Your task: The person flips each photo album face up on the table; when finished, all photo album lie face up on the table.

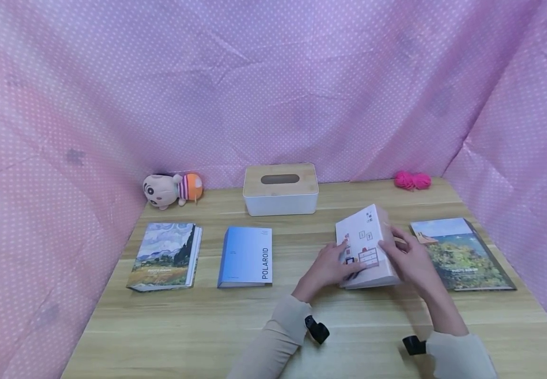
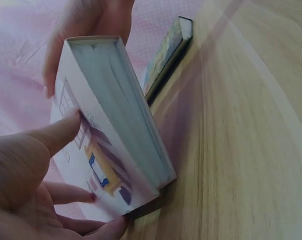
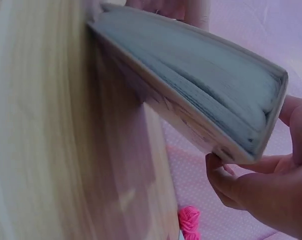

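Note:
A thick photo album (image 1: 363, 245) with a pale cover, printed with small furniture drawings, is tilted, its right side raised. My left hand (image 1: 327, 267) holds its left edge, the thumb lying across the cover. In the left wrist view, one finger touches the cover and others reach the lower edge. My right hand (image 1: 410, 260) grips the raised right side. The right wrist view shows my right thumb and fingers (image 3: 226, 187) around that side, with the album's page edges (image 3: 191, 60) visible. Part of the back cover is hidden.
A landscape photo album (image 1: 463, 255) lies right of my right hand. To the left are a blue Polaroid album (image 1: 247, 257) and a painted-cover album (image 1: 164, 256). Along the back stand a tissue box (image 1: 280, 202), a plush toy (image 1: 171, 190) and pink yarn (image 1: 413, 180).

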Motion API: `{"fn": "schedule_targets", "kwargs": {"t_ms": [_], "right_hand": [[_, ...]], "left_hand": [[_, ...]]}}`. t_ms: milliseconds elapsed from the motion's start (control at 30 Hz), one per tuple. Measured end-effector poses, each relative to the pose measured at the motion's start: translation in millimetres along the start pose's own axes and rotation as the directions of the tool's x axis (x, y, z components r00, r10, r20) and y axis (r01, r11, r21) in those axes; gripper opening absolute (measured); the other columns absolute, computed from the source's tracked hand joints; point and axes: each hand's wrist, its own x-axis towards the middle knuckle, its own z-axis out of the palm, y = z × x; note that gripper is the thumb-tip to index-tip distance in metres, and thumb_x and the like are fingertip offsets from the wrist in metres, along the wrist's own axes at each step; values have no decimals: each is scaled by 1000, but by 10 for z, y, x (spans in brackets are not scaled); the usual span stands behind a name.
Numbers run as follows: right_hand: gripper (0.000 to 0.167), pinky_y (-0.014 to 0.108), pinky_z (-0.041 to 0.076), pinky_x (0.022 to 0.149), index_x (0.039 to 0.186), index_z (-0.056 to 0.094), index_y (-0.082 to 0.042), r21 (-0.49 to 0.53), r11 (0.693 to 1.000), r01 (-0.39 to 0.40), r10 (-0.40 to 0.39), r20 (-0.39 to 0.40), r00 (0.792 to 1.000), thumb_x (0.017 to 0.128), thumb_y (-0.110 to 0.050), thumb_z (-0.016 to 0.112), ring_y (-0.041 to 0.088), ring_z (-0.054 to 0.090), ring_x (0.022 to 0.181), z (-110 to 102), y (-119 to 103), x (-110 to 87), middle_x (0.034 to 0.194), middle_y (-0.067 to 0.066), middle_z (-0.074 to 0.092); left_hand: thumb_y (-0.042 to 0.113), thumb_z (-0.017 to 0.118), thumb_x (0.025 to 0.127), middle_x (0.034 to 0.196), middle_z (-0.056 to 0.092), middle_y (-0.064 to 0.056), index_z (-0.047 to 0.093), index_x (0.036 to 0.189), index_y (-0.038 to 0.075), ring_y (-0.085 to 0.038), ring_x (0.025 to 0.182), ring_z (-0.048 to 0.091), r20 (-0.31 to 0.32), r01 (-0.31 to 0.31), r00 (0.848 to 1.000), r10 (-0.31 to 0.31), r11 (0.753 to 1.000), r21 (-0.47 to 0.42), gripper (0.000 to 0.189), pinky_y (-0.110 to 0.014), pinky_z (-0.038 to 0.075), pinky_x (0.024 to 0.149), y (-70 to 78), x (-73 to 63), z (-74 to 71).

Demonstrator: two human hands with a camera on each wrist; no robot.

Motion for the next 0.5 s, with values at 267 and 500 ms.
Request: {"fn": "schedule_targets", "kwargs": {"t_ms": [267,500], "right_hand": [[69,15,51,75,152,26,-13,74,996,56,-54,-28,998,96,-43,53,22,49,122,3,-42,-5,144,25,41],[55,7,46,83,146,41,-10,189,971,147,-129,-102,986,97,-33,54,-10,49,109,90,-106,-8,137,12,50]], "left_hand": [[60,62,83,141,50,5,38,147,26,-9,121,50,82,-68,992,91,966,-250,77,-37,44,102,-35,10,-11],[51,62,88,147,43,11,31,147,40,-17,128,49,55,-128,984,170,886,-445,67,-38,43,103,-34,0,-138]]}}
